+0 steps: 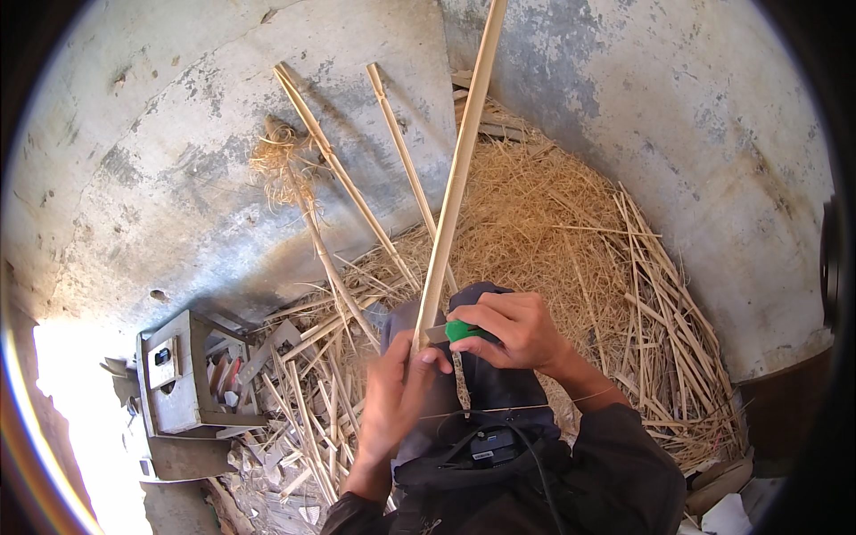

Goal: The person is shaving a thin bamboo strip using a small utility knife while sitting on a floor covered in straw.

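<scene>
Both hands closed on a long bamboo strip over the lap, blade at its lower end.

Left hand (pixel 397 392) wrapped around lower end of pale bamboo strip (pixel 455 178), thumb up against it; right hand (pixel 513 330) clenched on green-handled knife (pixel 459 332), touching strip just above left hand. Strip slanting up from lap and out past top edge of view, over dark cloth on knee (pixel 490 379). On floor beyond: heap of straw-like shavings (pixel 553 232) against mottled concrete wall (pixel 178 160), split slats (pixel 678 312) along heap's right edge, two more sticks (pixel 343 174) leaning on wall at left. Grey wooden box (pixel 174 379) on floor near left edge, loose offcuts beside it.
</scene>
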`<state>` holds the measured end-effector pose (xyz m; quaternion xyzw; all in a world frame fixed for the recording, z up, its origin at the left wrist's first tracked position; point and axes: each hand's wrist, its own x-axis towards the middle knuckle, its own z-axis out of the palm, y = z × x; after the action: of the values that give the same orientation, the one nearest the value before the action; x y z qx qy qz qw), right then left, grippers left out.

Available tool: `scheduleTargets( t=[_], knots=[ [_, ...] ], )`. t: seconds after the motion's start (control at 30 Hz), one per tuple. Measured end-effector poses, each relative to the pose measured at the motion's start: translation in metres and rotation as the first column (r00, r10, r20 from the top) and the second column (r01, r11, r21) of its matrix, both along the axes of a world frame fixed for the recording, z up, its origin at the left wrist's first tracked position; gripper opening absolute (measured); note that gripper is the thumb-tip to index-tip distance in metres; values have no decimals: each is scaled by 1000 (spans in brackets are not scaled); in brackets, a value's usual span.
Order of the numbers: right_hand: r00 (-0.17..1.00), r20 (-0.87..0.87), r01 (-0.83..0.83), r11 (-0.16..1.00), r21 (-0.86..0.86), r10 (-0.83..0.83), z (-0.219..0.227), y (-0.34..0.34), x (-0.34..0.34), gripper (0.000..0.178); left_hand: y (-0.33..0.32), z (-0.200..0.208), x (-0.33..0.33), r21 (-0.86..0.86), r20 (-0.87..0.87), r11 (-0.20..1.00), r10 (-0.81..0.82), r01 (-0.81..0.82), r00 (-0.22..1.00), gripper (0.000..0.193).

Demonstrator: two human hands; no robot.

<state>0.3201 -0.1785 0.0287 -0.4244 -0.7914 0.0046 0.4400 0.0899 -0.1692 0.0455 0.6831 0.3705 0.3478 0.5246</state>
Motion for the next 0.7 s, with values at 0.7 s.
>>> scheduleTargets(
  t=[0.7],
  knots=[
    [995,9,97,989,114,-98,8,-1,-4,33,-18,10,10,205,-168,973,143,-107,975,18]
  ],
)
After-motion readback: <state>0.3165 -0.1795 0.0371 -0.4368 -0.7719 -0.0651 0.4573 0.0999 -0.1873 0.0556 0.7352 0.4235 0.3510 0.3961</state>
